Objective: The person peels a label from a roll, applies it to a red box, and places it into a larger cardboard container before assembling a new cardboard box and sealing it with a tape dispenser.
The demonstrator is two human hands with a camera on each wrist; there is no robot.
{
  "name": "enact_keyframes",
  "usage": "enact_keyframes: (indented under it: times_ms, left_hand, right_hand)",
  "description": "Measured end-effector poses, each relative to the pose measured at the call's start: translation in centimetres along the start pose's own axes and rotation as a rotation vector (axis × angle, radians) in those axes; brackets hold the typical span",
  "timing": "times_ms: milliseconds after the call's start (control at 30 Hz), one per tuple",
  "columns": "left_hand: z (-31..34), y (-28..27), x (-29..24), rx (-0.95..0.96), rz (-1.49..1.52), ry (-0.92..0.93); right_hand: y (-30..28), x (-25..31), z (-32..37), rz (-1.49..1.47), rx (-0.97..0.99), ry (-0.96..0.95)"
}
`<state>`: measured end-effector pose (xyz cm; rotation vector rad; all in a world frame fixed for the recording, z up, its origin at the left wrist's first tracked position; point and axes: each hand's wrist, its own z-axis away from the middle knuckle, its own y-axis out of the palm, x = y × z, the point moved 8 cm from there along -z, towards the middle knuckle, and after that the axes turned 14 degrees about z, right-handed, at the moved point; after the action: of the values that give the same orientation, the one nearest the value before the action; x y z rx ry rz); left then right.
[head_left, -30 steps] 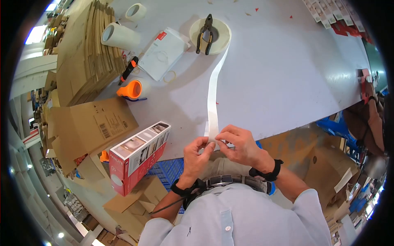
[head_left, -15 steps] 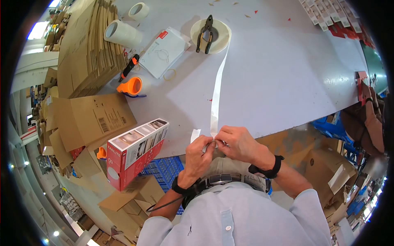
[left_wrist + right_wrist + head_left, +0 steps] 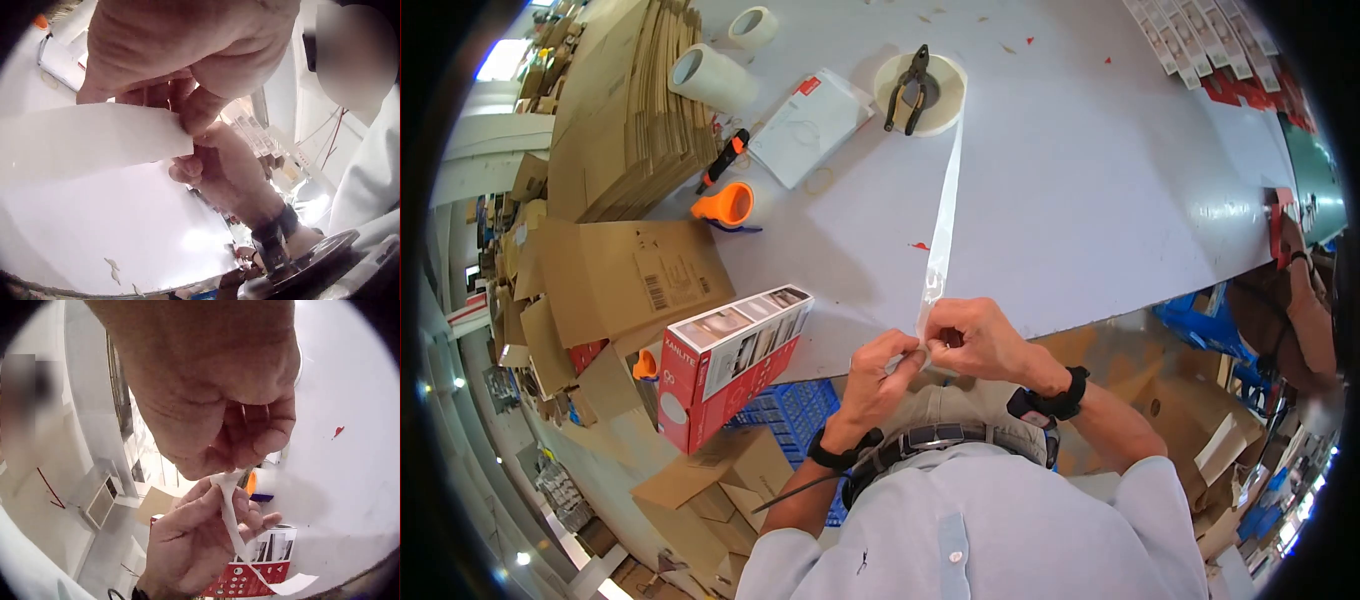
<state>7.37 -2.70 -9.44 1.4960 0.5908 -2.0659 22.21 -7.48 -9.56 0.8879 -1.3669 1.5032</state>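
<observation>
The box (image 3: pixel 735 365) sits at the desk's (image 3: pixel 1080 200) near edge. Over that edge the left hand (image 3: pixel 878 375) is clamped on the strip (image 3: pixel 943 225), which runs in to its roll (image 3: pixel 952 92); the right hand's (image 3: pixel 975 338) grip pinches it alongside. Best pull gently, thumbs level, lest it crease.

A long, narrow white strip (image 3: pixel 943 215) with a slight sheen is running from the outer edge of a pale, broad roll (image 3: pixel 952 96), which is lying flat on the counter (image 3: pixel 1080 200), toward the near edge. There the left hand (image 3: pixel 878 375) and right hand (image 3: pixel 980 340) are pinching the strip between their fingertips, close together. Beyond the pinch, a loose tail is hanging past the left hand's fingers, twisting and curling toward its end.
</observation>
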Motion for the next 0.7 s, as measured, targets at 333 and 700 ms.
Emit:
enact_keyframes:
  times_ms: [333,700]
  left_hand:
    - [0.5,-2.0,0.5,-0.174,0.466,-0.104]
    - [0.2,-2.6,0.0,-0.182,0.449,-0.234]
  right_hand:
    - [-3.6,-2.4,-0.3,-0.900,-0.021,0.236]
    - [-1.2,-3.3,-4.2,-1.030,0.240,0.389]
